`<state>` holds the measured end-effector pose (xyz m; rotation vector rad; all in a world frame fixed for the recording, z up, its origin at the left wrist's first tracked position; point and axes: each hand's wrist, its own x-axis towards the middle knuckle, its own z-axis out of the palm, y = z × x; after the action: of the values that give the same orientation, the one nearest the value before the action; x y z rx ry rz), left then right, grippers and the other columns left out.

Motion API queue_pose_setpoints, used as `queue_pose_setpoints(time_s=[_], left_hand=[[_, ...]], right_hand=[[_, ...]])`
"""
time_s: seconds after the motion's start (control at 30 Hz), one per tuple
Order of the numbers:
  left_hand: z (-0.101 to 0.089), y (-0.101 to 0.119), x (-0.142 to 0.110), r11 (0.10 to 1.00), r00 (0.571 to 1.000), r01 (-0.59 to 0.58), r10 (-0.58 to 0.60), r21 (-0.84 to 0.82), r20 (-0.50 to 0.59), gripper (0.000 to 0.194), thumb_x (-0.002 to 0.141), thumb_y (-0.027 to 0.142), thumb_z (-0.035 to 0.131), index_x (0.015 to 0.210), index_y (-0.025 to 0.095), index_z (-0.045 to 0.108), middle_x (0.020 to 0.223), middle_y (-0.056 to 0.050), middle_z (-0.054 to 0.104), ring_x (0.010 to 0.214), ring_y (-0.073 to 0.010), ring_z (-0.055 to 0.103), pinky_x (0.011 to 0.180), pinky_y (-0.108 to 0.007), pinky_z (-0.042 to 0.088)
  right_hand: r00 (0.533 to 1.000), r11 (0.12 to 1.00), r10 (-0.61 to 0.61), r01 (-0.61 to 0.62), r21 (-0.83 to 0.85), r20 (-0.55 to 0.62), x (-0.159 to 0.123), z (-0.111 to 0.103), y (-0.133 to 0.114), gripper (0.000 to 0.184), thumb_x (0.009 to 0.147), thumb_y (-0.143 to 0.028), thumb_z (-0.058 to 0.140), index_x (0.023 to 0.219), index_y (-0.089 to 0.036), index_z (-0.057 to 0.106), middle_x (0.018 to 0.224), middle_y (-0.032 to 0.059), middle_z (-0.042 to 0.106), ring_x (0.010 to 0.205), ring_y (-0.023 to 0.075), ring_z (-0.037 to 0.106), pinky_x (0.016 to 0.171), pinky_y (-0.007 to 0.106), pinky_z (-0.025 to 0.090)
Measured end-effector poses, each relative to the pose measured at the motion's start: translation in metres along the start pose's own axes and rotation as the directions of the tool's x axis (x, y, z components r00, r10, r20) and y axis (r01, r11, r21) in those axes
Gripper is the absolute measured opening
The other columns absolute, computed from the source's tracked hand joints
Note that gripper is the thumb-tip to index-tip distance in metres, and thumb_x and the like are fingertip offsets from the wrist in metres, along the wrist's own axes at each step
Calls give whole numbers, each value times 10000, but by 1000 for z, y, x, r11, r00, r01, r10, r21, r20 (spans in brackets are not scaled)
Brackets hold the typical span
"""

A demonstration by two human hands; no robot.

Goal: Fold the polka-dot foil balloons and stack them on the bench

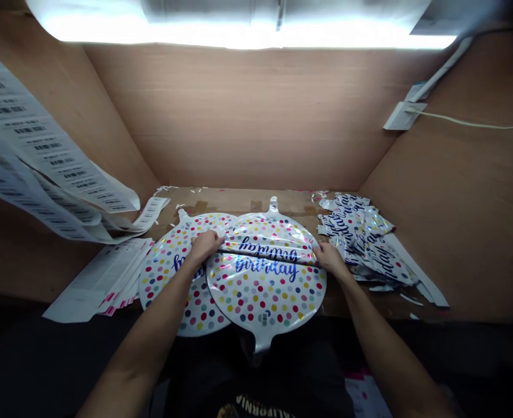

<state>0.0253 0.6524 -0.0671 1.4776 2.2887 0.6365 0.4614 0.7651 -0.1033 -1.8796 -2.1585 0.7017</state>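
A round white foil balloon (260, 296) with coloured dots and blue "birthday" lettering lies flat in front of me. A crease runs across its middle, and the far part bends up there. My left hand (206, 245) is closed on the balloon's left edge at the crease. Opposite it, my right hand (329, 257) pinches the right edge. A second dotted balloon (161, 267) lies partly under the first, at the left, with some of its lettering covered by my left hand and forearm.
Folded dotted balloons (365, 238) are piled at the right. Strips of barcode labels (60, 151) hang at the left, above a fanned stack of white and pink packaging (104, 278). Cardboard walls enclose the bench, with a bright lamp (248, 35) overhead and a power socket (404, 116) back right.
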Motion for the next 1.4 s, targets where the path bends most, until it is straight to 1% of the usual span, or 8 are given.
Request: queue_pose_setpoints(time_s=[0.1, 0.2, 0.43, 0.77, 0.97, 1.13, 1.3, 1.4], left_hand=[[28, 26, -13, 968, 959, -159, 198, 193, -203, 363, 957, 387, 566, 1193, 147, 704, 1254, -210, 700, 1329, -383, 515, 1151, -550, 315], [57, 47, -20, 875, 905, -372, 416, 310, -88, 544, 1022, 469, 471, 1487, 200, 558, 1583, -143, 511, 1478, -327, 406, 1251, -517, 211], [69, 31, -13, 925, 983, -180, 184, 334, 18, 733, 1027, 658, 315, 1619, 235, 402, 1732, -76, 267, 1601, -344, 172, 1276, -603, 101], [79, 129, -5, 923, 951, -240, 162, 300, 263, 888, 678, 711, 781, 1338, 138, 626, 1411, -247, 607, 1349, -450, 489, 1075, -543, 425], [69, 152, -6, 944, 846, -291, 178, 156, 502, 310, 654, 379, 828, 873, 171, 759, 891, -106, 753, 859, -288, 696, 733, -319, 512], [22, 145, -42, 665, 636, -746, 730, -44, 250, 204, 907, 307, 580, 777, 192, 685, 905, -88, 696, 842, -216, 632, 812, -323, 505], [-28, 91, -81, 327, 322, -942, 944, -78, 70, 175, 988, 240, 572, 831, 232, 650, 993, -75, 711, 941, -211, 653, 923, -406, 502], [-29, 43, -103, 244, 239, -962, 969, -121, 57, 104, 974, 195, 614, 903, 255, 660, 1026, -54, 741, 967, -201, 692, 898, -399, 521]], right_hand=[[993, 985, 62, -76, -153, -100, -5, 7, -21, 393, 1038, -374, 450, 1135, -100, 714, 1133, 247, 722, 1080, 340, 705, 881, 378, 505], [984, 946, 42, -94, -309, -172, -9, 11, -47, 408, 1071, -348, 390, 1204, -103, 688, 1089, 245, 728, 1051, 332, 728, 896, 400, 521], [964, 870, 21, -148, -471, -266, -32, -33, 8, 429, 1091, -378, 361, 1195, -102, 671, 921, 217, 738, 918, 335, 754, 822, 405, 530], [971, 903, -92, -13, -429, -223, -132, 3, 79, 380, 1036, -551, 545, 1113, -201, 670, 865, 86, 755, 765, 227, 726, 649, 270, 400], [941, 903, -115, -33, -428, -317, -124, -18, 56, 511, 958, -507, 672, 1312, -147, 595, 1147, 192, 710, 1074, 334, 668, 863, 373, 487], [843, 921, -362, 257, -293, -399, -85, -71, 24, 946, 867, -436, 772, 1627, -148, 289, 1598, 215, 411, 1445, 369, 416, 1168, 461, 355], [701, 753, -656, 632, -180, -281, -84, -100, 3, 385, 981, -309, 606, 1357, -224, 600, 1449, 118, 597, 1371, 300, 509, 1202, 462, 301], [595, 633, -774, 730, -258, -217, -110, -75, -5, 327, 986, -261, 595, 1309, -243, 645, 1473, 135, 578, 1370, 331, 499, 1164, 516, 296]])
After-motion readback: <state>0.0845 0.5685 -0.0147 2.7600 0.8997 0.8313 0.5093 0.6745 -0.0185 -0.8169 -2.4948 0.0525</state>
